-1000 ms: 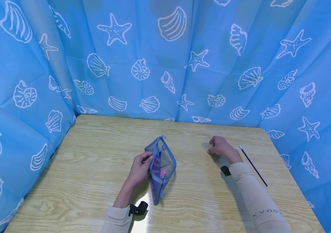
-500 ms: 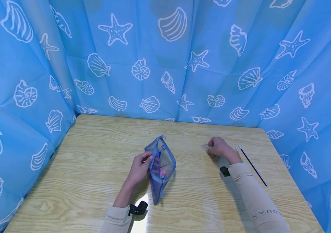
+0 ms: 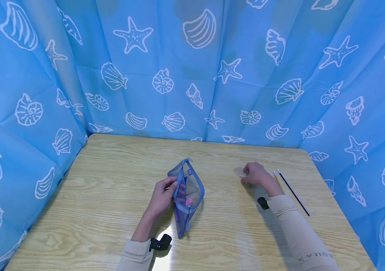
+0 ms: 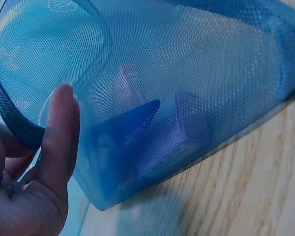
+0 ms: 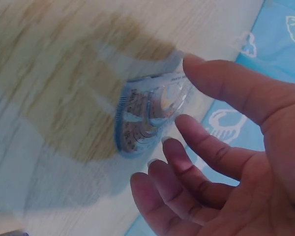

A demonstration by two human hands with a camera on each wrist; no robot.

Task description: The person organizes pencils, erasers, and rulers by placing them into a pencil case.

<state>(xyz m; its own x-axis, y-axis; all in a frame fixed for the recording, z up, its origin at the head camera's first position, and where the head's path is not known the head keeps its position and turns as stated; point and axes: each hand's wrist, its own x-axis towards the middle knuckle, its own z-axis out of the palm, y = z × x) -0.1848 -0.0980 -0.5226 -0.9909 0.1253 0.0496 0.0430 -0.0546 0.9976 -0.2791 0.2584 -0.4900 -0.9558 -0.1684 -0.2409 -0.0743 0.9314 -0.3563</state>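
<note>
My left hand pinches the rim of a blue mesh pencil case, whose zipper mouth gapes open. Through the mesh in the left wrist view show a dark blue pointed piece, a purple block-like item and a pinkish item. Off to the right, my right hand is at a small clear protractor lying on the table. In the right wrist view the thumb and fingertips are spread at the edge of the protractor; whether they touch it is hard to tell.
Beside the right forearm lie a dark pencil and a yellow pencil, the latter partly hidden. Blue shell-print curtains border the wooden table at the back and sides.
The right hand has shifted slightly, coming a little nearer my body, while the protractor stays almost in place. The left hand and pencil case hold still.
</note>
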